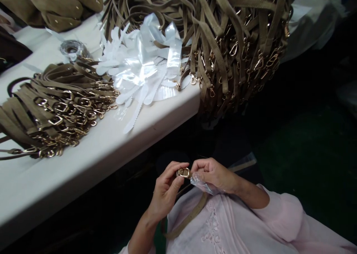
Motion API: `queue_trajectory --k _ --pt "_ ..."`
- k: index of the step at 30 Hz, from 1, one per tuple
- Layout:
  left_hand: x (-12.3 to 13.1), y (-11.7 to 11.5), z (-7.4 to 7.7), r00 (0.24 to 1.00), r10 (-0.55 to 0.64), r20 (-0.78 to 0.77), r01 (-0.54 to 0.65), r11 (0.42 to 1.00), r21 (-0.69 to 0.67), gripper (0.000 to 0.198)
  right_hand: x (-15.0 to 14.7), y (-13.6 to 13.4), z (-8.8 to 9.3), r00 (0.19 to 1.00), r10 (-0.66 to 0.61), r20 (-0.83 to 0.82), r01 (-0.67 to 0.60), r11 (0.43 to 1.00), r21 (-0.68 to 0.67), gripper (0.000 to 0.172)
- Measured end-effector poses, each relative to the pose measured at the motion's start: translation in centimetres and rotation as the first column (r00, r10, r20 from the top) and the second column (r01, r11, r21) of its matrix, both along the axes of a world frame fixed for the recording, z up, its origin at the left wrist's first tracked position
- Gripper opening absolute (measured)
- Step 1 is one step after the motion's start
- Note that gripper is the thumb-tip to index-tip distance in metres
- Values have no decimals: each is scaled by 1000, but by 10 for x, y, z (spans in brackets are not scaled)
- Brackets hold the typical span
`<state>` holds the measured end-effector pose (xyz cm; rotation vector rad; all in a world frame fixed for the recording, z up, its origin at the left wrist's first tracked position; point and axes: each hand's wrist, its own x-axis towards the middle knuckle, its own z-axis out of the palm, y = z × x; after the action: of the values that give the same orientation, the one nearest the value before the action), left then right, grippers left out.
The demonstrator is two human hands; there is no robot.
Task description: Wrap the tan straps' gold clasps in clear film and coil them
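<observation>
Over my lap, my left hand (166, 187) pinches a gold-coloured buckle (183, 172) between thumb and fingers. The buckle belongs to an olive-brown strap (192, 217), which hangs down in a loop across my front. Just right of the buckle, my right hand (214, 174) is closed with its fingertips together. Crumpled clear plastic film (201, 183) sticks out from beneath those fingers. Whether the right fingertips also grip the strap end is hidden.
A white table (122, 150) runs diagonally ahead. On it lie short buckled straps (55, 109), a pile of white paper and clear plastic strips (142, 68), a roll of clear material (73, 49) and olive bags (64, 5). Long straps with gold clasps (220, 45) hang over its edge.
</observation>
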<state>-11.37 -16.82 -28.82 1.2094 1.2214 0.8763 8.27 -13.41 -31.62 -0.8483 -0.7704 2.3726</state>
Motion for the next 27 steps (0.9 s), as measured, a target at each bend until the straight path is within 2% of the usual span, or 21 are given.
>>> queue_trajectory --k 4,7,9,12,14,17,20,23,27 --pt "2 4 3 997 -80 -4 80 997 9 26 -7 -3 1 996 -93 0 93 996 3 42" --pt "3 5 3 1000 -29 10 29 999 -43 23 -13 -5 3 986 -166 1 166 986 -23 45" --pt "5 3 0 997 22 74 -14 995 -98 24 -15 -5 4 984 -178 -29 175 982 -72 48" --pt "11 0 -8 953 156 262 -97 970 -224 27 -17 -2 3 986 -140 -91 127 982 -141 51" --pt "14 1 -11 910 254 327 -159 943 -291 27 -16 0 2 987 -100 -130 78 983 -165 50" --pt "12 7 -12 874 373 311 -280 910 -305 23 -11 1 0 983 -21 -184 -8 987 -158 47" --pt "2 13 -9 821 487 297 -428 870 -243 25 -6 0 -2 977 76 -200 -101 988 -120 48" --pt "-7 13 -8 784 538 310 -503 843 -191 29 -5 -3 -2 985 104 -138 -123 983 -137 45" --pt "-10 9 -11 794 518 319 -476 855 -203 34 -7 -3 1 999 46 9 -45 997 -66 42"
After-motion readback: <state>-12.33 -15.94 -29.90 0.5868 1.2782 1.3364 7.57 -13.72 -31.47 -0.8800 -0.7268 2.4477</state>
